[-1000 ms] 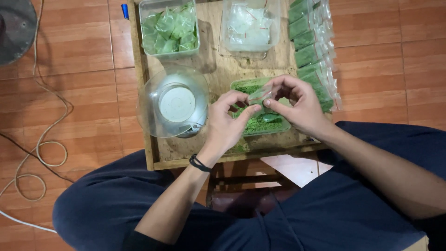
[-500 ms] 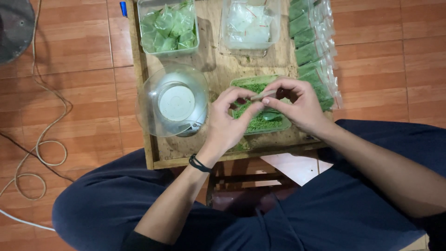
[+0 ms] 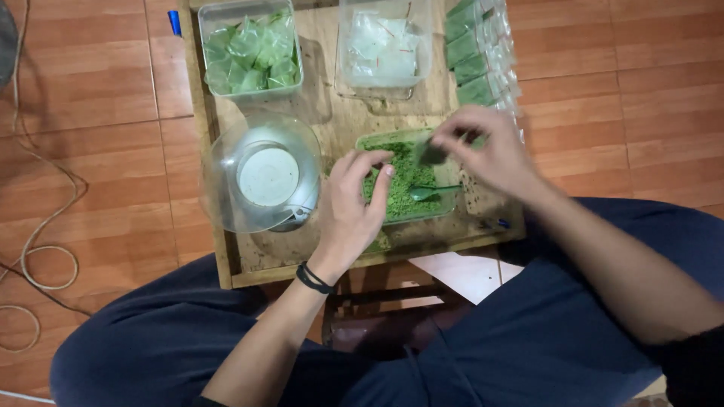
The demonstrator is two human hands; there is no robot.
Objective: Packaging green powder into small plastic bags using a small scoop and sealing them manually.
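Packet [image 3: 431,153] in right hand [image 3: 486,154] grip, above tray [image 3: 446,207]

Right hand [image 3: 483,154] motion-blurred; small green thing pinched in fingers unclear. Left hand [image 3: 354,203] hides near-left part of green-powder tray [image 3: 403,203]. Two clear tubs at table's far edge cut by frame top.

Bare forearms, black wristband [image 3: 314,278] on left wrist, dark navy trousers [image 3: 528,339]

green packets [image 3: 477,56] (rowed), tubbed sachets [image 3: 253,51]
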